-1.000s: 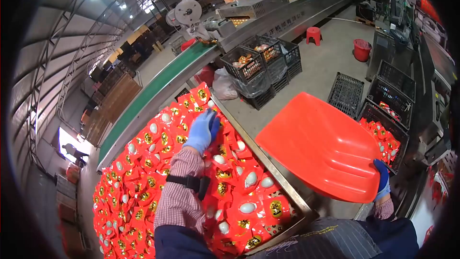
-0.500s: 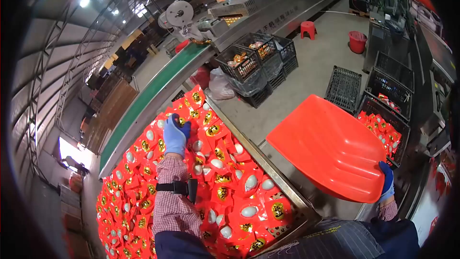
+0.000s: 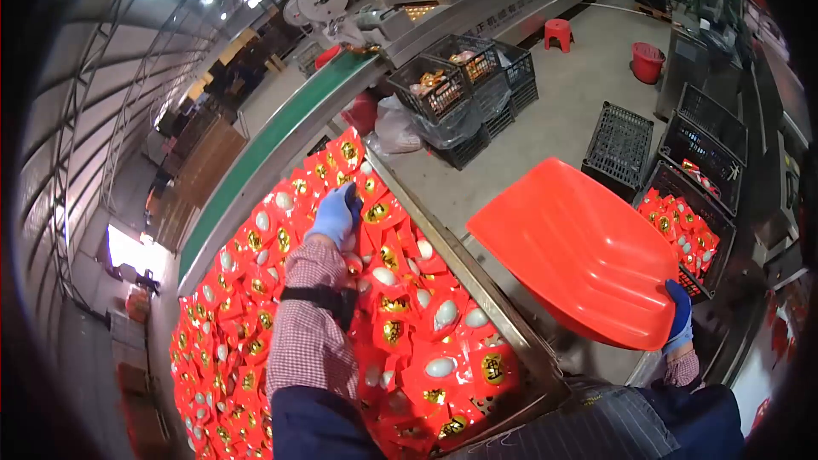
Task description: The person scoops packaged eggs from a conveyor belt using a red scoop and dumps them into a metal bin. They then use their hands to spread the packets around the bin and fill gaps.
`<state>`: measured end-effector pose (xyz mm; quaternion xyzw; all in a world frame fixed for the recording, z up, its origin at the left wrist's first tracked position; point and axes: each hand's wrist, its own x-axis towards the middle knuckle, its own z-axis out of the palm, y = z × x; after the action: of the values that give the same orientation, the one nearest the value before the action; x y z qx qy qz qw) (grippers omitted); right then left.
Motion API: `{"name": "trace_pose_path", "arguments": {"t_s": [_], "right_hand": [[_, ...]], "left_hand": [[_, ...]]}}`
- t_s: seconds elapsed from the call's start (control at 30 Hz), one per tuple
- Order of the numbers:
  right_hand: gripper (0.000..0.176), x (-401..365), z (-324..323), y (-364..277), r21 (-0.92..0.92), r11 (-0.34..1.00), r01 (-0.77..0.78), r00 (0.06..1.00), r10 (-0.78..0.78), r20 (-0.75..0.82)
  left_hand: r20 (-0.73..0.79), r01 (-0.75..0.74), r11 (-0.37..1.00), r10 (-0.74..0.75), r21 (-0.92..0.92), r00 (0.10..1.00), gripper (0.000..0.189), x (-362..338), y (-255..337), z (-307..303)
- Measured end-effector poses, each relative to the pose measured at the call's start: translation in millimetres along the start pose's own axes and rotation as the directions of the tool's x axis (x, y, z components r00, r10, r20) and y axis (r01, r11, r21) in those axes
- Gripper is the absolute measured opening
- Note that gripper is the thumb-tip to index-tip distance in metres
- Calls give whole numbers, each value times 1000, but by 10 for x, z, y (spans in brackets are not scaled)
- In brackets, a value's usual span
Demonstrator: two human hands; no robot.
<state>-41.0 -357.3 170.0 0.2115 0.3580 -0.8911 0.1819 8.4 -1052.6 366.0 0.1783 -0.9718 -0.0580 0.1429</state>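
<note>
My left hand (image 3: 335,215), in a light blue glove with darker fingertips, rests low over a heap of red packets (image 3: 394,332). Its fingers are bent down among the packets and look apart; nothing is visibly held. The packets carry gold and black print, and several have a clear window showing a pale egg-shaped item. At the right, my right hand (image 3: 679,319), also gloved in blue, grips the back end of a wide red plastic scoop (image 3: 579,255). The scoop hangs beside the metal tray, its hollow facing up with nothing in it.
A metal rim (image 3: 464,268) edges the heap. Beyond it runs a green conveyor belt (image 3: 256,166). Black crates (image 3: 430,98) with packaged goods stand ahead; at the right, another crate (image 3: 694,268) holds red packets. A red stool (image 3: 558,34) and red bucket (image 3: 648,62) stand farther off.
My left hand has shifted slightly right and forward over the packets, turning as it goes. The scoop stays in my right hand, a little to the left and higher in view.
</note>
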Motion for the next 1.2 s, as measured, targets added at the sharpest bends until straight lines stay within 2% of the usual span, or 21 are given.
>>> {"name": "trace_pose_path", "arguments": {"t_s": [0.03, 0.07, 0.13, 0.2, 0.23, 0.3, 0.33, 0.43, 0.53, 0.6, 0.63, 0.67, 0.73, 0.77, 0.83, 0.87, 0.9, 1.0, 1.07, 1.13, 1.2], "right_hand": [[28, 34, 15, 10, 18, 999, -34, 999, 35, -35], [28, 44, 28, -13, 2, 999, -46, 999, 46, -27], [32, -35, 205, -16, -12, 1000, -21, 999, 21, 39], [37, -94, 313, -66, -26, 998, -54, 995, 56, 88], [41, -112, 338, -86, -37, 996, -82, 990, 86, 116], [46, -139, 323, -96, -49, 994, -101, 984, 107, 142], [44, -114, 297, -96, -55, 994, -94, 988, 100, 118], [36, 99, 200, -51, -63, 995, -72, 994, 76, 75], [33, 212, 131, -14, -29, 997, -77, 997, 77, 29], [32, 9, 385, -49, -30, 995, -98, 993, 100, 65], [31, -85, 523, -56, -39, 992, -124, 987, 127, 98], [31, -59, 483, -33, -35, 992, -125, 987, 128, 100], [30, -1, 347, 0, -20, 995, -103, 992, 104, 76], [30, -88, 472, -3, -42, 995, -90, 993, 92, 70], [30, 88, 193, 58, -52, 995, -83, 995, 86, 42], [31, 162, 91, 90, -68, 995, -77, 997, 78, 16], [31, 133, 145, 119, -63, 995, -72, 997, 73, 17], [30, 62, 312, 109, -45, 999, -21, 999, 22, 32], [30, -24, 377, 97, -28, 999, -41, 998, 42, 40], [30, -81, 440, 81, -33, 998, -59, 998, 60, 30], [31, -75, 347, 87, 33, 995, -93, 996, 92, 8]], "left_hand": [[35, -101, 977, 109, -187, 993, 43, 20, -51, -87], [117, -3, 917, 54, -400, 992, 42, -76, -124, -182], [30, 113, 942, -109, -317, 994, 39, -292, 102, -601], [-250, -91, 977, 41, -193, 967, 38, -538, -56, -775], [-177, 9, 986, -39, -168, 983, 37, -740, 168, -970], [-4, -266, 964, 266, 21, 964, 38, -1068, 272, -965], [135, -360, 931, 349, 67, 927, 38, -1212, 270, -849], [67, -368, 927, 364, 72, 929, 32, -1492, 394, -625], [20, -305, 949, 305, 82, 952, 26, -1438, 407, -698], [-114, -142, 980, 127, -138, 985, 20, -1351, 362, -860], [-104, 73, 923, -121, -378, 987, 19, -1267, 313, -926], [-258, 7, 915, -122, -404, 958, 18, -1115, 98, -892], [-287, 110, 894, -254, -435, 924, 20, -776, -116, -987], [-288, 106, 895, -248, -432, 925, 20, -608, -231, -964], [-299, 196, 804, -418, -561, 858, 27, -252, -504, -793], [-271, 362, 844, -484, -396, 832, 39, -46, -653, -671], [-263, 349, 852, -467, -391, 844, 44, 86, -855, -389], [-310, 404, 914, -374, 34, 874, 57, 157, -542, -114], [-400, 339, 916, -234, 216, 886, 47, 86, -106, -222], [-337, 240, 943, -153, 232, 929, 35, -25, 156, -321], [-250, 155, 968, -103, 199, 963, 25, -97, -41, -142]]}}
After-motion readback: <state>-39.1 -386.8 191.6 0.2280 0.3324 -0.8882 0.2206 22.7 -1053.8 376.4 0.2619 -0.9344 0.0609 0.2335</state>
